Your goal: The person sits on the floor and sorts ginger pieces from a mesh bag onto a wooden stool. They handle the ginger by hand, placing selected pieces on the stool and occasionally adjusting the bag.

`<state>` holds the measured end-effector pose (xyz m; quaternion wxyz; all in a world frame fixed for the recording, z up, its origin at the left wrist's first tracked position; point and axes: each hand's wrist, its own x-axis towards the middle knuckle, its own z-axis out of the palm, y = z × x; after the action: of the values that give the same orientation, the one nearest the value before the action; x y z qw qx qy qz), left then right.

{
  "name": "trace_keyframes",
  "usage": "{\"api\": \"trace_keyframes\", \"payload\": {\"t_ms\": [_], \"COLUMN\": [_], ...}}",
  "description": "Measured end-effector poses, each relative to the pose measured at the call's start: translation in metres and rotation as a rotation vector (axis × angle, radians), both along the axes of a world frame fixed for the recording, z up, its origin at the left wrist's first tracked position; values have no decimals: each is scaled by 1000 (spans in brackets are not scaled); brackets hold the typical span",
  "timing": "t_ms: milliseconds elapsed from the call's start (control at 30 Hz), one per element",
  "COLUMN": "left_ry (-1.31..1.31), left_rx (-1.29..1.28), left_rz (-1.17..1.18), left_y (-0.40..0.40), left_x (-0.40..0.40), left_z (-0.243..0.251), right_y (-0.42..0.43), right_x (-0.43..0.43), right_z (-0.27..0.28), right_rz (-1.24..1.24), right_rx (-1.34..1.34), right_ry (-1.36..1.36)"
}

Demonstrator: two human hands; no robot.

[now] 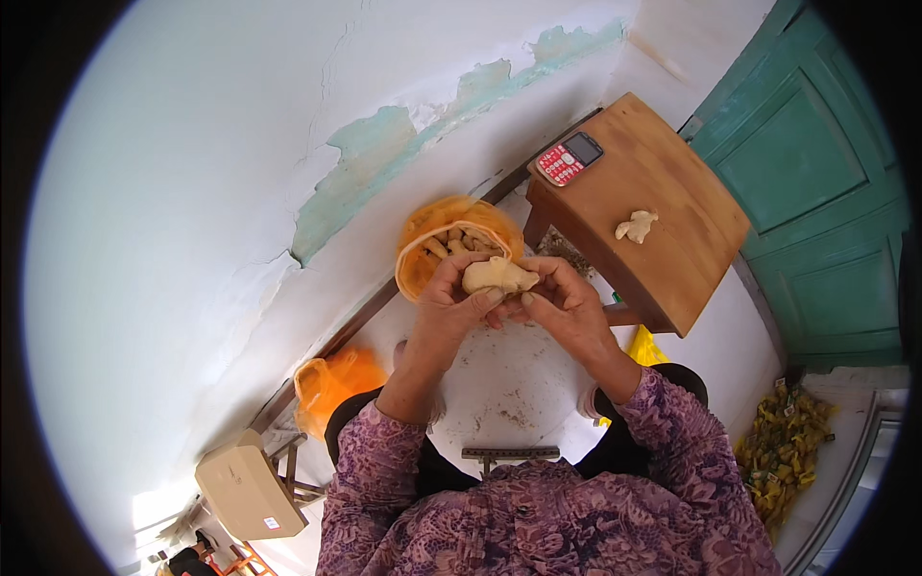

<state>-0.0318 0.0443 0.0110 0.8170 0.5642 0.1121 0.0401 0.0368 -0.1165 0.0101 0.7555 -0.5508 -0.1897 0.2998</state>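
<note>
Between my two hands is a piece of ginger root, pale and knobbly. My left hand grips its rounded left end, thumb along the lower side. At the pointed right end, my right hand pinches it with thumb and fingers. Just beyond my hands stands an orange mesh bag with a rolled-down rim, holding several more ginger roots. Another ginger piece lies on the wooden table to the right.
On the table's far corner rests a red and black keypad phone. An orange mesh bag lies by the wall at left, near a cardboard box. A yellow bag sits below the table. Many small yellow packets are heaped near the green door.
</note>
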Motion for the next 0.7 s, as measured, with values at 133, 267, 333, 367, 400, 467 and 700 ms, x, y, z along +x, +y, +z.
{"api": "trace_keyframes", "payload": {"t_ms": [133,267,333,367,400,467,700], "left_ry": [-42,-74,-77,-78,-65,-39,7], "left_rx": [90,201,158,137,127,109,72], "left_rz": [41,57,61,64,69,79,96], "left_y": [-9,-13,-14,-15,-14,-14,-8], "left_x": [2,2,1,1,0,-1,-3], "left_z": [-8,-15,-13,-11,-10,-6,2], "right_y": [-6,-8,-6,-5,-4,-3,1], "right_x": [4,5,4,4,4,3,2], "right_z": [-8,-15,-17,-17,-18,-20,-20], "right_rz": [-3,-40,-46,-43,-40,-34,12], "right_rx": [-13,-10,-26,-45,-65,-119,-125], "right_ry": [-6,-7,-53,-89,-126,-181,-213]}}
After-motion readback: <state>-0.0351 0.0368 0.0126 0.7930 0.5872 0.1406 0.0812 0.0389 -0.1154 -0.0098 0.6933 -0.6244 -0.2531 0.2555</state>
